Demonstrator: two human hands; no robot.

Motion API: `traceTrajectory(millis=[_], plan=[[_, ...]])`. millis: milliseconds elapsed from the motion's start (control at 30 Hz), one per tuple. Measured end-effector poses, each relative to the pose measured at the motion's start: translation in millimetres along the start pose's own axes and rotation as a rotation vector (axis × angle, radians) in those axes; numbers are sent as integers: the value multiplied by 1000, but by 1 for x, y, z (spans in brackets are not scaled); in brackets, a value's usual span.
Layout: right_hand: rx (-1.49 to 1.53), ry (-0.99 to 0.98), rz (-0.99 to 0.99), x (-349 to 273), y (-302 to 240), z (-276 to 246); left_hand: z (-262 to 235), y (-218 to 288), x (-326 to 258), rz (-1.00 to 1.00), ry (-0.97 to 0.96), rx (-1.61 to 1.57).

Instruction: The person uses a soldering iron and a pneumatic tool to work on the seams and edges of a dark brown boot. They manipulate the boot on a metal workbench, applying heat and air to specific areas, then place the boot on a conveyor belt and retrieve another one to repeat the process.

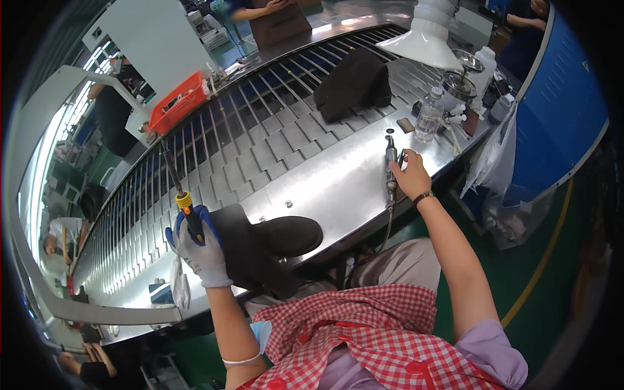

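My left hand [200,246], in a white and blue work glove, is closed round the black handle of a hand tool with a yellow collar [184,200] and a long thin metal shaft pointing away. Against that hand, at the bench's near edge, lies a dark boot [260,244], its foot pointing right. My bare right hand [412,175] grips a slim metal air grinder [390,170] with fingers and thumb at its side lever. Its tip carries a small dark disc, and a hose runs down off the bench.
A second dark boot [354,84] sits on the slatted conveyor [286,140]. Right of it are a clear bottle [429,117], metal cups [459,84] and a white duct hood [426,42]. An orange basket [178,103] stands far left; a blue cabinet [559,97] is at right.
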State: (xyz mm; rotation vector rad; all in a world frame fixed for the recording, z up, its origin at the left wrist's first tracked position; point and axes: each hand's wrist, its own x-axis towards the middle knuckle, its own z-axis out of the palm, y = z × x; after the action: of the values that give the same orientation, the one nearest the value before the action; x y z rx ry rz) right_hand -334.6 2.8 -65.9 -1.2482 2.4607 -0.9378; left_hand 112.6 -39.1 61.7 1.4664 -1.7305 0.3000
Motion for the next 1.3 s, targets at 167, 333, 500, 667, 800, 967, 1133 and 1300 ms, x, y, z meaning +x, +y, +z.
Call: traceTrajectory(millis=[167, 333, 500, 667, 800, 967, 1133, 1300], plan=[[-196, -109, 66, 17, -4, 20, 18, -24, -3, 25, 3, -77], [-75, -42, 73, 10, -1, 27, 37, -61, -10, -85, 28, -226], [1057, -425, 257, -26, 42, 17, 67, -83, 9, 58, 55, -321], [1745, -664, 220, -106, 11, -14, 87, -107, 37, -311, -148, -997], [1642, -852, 149, -147, 10, -4, 93, -119, 42, -210, -221, -1014], [1316, -828, 51, -158, -11, 14, 77, -96, 55, -286, -530, -1705], [1334, -638, -138, -130, -58, -26, 87, -88, 68, -353, -601, -1698], [714, -538, -253, -144, -40, 6, 96, -87, 71, -305, -568, -1699]])
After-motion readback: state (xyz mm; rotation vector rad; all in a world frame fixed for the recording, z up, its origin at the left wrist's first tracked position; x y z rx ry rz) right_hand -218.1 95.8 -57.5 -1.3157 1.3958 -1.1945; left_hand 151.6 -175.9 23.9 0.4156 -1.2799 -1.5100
